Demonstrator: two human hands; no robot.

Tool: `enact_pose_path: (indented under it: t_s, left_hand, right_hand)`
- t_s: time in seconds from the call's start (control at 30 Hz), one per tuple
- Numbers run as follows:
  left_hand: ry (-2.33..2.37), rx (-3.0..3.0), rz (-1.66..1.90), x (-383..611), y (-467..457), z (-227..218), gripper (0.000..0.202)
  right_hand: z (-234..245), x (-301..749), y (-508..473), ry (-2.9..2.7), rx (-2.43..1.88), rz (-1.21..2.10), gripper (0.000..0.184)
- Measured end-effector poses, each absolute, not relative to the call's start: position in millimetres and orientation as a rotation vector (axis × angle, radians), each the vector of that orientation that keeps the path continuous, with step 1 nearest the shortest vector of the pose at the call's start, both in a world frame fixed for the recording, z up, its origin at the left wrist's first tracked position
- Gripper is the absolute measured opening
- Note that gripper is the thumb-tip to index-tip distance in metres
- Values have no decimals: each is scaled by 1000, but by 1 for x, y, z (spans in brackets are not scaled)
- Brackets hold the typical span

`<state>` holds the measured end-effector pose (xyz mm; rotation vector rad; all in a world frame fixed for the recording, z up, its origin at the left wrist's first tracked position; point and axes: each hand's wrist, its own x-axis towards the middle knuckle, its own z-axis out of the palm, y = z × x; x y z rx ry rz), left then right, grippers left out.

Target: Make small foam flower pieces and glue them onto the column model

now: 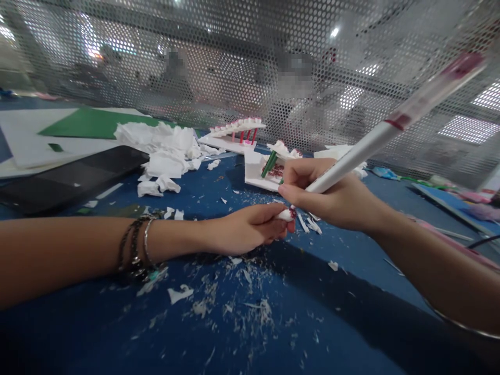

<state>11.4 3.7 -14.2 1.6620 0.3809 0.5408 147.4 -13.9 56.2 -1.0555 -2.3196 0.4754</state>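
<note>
Over the blue surface [156, 338], left hand [242, 229] was closed, small white piece [287, 214] pinched at its fingertips, dark red marks on the piece's far end. Right hand [332, 195] was curled round a white marker [351, 156], writing end down by the piece; couldn't tell if touching. White model with green posts [269, 163] stood just behind. Crumpled white paper [164, 148] and black flat device [74, 179] lay further left, white scraps [180, 294] strewn in front

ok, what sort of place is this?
Probably a craft workspace: crumpled paper and shavings litter the blue table, small models stand towards the back, and the right hand holds a marker near a white piece in the left hand.
</note>
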Motion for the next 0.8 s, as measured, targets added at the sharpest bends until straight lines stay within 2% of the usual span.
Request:
enact_pose_path:
  t_s: [0.57,0.8]
  left_hand:
    - [392,1614,555,12,2,-12,12]
    - [309,1632,619,12,3,-13,14]
  right_hand:
    - [57,148,-13,-2314,-1079,433,22]
    - [57,149,-14,-2335,-1113,513,21]
